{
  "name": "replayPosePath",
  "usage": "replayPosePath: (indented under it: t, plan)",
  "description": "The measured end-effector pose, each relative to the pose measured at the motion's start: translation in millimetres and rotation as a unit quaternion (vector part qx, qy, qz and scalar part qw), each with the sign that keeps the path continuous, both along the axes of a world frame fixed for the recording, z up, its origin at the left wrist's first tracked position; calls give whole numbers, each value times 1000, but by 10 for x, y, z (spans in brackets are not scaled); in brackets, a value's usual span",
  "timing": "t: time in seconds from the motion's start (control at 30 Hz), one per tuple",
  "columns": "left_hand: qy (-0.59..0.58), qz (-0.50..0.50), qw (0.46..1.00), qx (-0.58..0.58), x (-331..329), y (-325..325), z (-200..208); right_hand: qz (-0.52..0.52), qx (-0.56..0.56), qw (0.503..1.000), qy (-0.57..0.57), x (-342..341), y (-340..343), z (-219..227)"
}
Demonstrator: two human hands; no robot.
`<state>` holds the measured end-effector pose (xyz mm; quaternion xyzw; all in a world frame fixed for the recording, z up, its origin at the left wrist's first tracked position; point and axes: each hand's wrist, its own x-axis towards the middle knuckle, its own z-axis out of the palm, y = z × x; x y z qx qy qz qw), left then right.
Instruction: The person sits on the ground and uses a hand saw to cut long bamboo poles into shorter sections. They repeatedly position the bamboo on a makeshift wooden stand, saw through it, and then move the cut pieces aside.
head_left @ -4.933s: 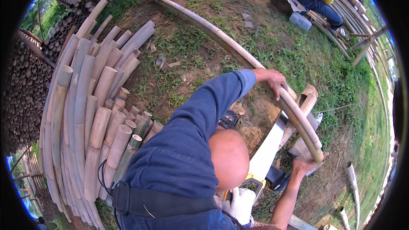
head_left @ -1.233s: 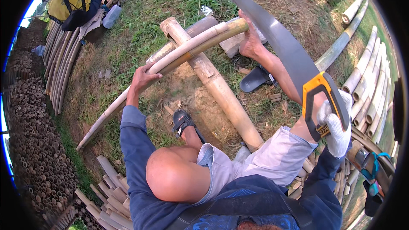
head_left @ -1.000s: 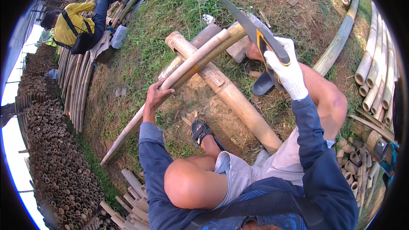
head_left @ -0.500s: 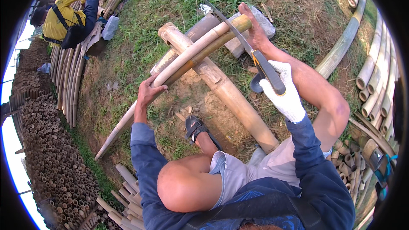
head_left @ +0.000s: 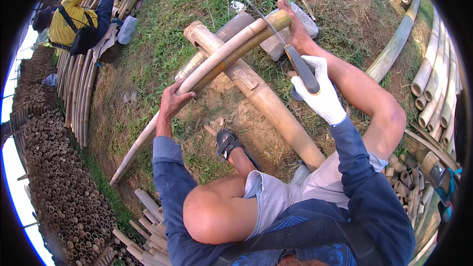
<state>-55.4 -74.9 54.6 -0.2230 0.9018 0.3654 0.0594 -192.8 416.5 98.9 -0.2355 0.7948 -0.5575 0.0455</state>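
Head view — right hand (head_left: 322,93) grips saw (head_left: 299,65) — translucent container (head_left: 128,30), contents unclear.

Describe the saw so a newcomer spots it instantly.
Find the thick bamboo log slanting through mid-picture, then the slimmer poles crossing it. Near the poles' upper-right end, the white-gloved right grip holds the saw. Its thin grey blade and dark handle set it apart from the round bamboo.
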Motion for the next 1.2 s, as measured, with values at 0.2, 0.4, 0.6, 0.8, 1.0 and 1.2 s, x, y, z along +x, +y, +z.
replayPosePath:
  t: [0.2, 0.4, 0.6, 0.8, 1.0, 1.2]
  plan:
    - [0, -13, 997, -71, 35, -670, 88, 7, -4, 1000, -8, 33, 176, -52]
    - [-179, 71, 880, -435, 1032, -1646, -132, 10, -65, 994, -82, 90, 145, -70]
    - [90, 44, 990, -100, 329, -438, -142, 0, -5, 1000, -31, 142, 142, -162]
    - [-88, -44, 963, -251, 272, 180, -92, 6, -52, 994, -91, 132, 111, -201]
    - [-120, -1, 952, -280, 908, -66, -162, 91, -25, 995, -36, 322, -81, -410]
    - [-138, 7, 944, -301, 1385, -205, -152, 158, -45, 986, -26, 601, -394, -301]
